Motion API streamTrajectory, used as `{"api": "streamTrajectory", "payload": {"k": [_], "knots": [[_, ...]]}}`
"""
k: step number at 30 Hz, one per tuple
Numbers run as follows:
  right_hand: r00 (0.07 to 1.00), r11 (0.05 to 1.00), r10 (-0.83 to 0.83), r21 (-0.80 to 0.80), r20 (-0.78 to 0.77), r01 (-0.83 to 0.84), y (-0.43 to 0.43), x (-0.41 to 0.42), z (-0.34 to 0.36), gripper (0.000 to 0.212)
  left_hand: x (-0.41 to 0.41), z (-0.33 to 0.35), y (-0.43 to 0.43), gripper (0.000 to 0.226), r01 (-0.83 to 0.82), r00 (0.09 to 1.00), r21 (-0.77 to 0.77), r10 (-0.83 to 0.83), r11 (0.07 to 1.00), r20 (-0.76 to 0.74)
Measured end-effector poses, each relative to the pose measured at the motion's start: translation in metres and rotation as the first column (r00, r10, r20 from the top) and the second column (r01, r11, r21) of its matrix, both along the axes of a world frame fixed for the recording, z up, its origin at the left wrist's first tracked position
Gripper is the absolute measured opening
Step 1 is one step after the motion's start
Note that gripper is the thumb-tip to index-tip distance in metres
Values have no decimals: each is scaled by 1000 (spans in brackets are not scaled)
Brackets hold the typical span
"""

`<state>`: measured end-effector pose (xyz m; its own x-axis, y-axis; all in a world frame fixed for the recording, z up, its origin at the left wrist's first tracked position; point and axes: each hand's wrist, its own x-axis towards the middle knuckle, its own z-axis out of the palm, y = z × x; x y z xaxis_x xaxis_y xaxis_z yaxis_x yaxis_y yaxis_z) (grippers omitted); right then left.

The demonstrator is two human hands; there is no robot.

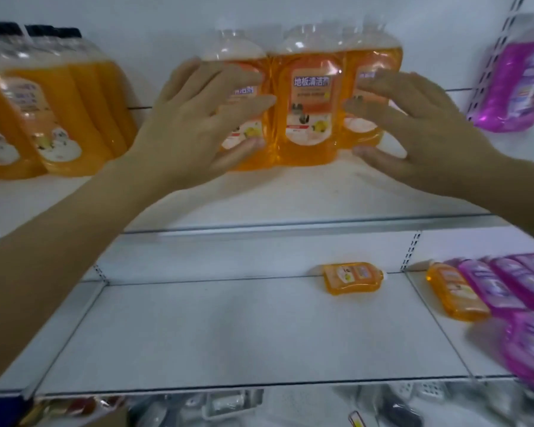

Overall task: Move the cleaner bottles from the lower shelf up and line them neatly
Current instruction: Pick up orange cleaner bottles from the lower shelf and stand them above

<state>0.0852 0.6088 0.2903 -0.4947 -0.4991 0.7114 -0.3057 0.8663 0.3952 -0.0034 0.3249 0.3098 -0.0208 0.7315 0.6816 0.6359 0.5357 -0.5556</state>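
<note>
White shop shelving, two tiers. Upper shelf [290, 198]: left grip [198, 118] and right grip [413, 127], fingers apart and straight, clasping nothing, pressed flat on the outer bottles of an upright orange trio [305, 112], probably to square the row. Orange stock [53, 118] stands left; purple bottle [512, 87] right. Lower shelf [228, 328]: flat orange bottle [353, 278], and a second orange bottle [457, 292] beside the purple bottles [506, 285], not yet moved up.

The middle orange bottle [305, 97] label reads "地板清洁剂".
</note>
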Motion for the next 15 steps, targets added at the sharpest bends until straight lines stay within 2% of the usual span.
{"api": "streamTrajectory", "payload": {"k": [3,6,11,15], "knots": [[999,992,16,-126,51,-10,16,40,-10,48,37,-12,16,42,28,990,53,-35,998,138],[993,953,21,-301,116,15,38,86,-30,48,84,-34,43,37,89,951,201,-143,976,274],[986,850,27,-522,165,64,71,167,-86,44,176,-96,97,29,88,877,477,-295,875,378],[972,734,47,-668,230,122,90,225,-150,42,231,-165,137,27,15,807,558,-339,830,483]]}}
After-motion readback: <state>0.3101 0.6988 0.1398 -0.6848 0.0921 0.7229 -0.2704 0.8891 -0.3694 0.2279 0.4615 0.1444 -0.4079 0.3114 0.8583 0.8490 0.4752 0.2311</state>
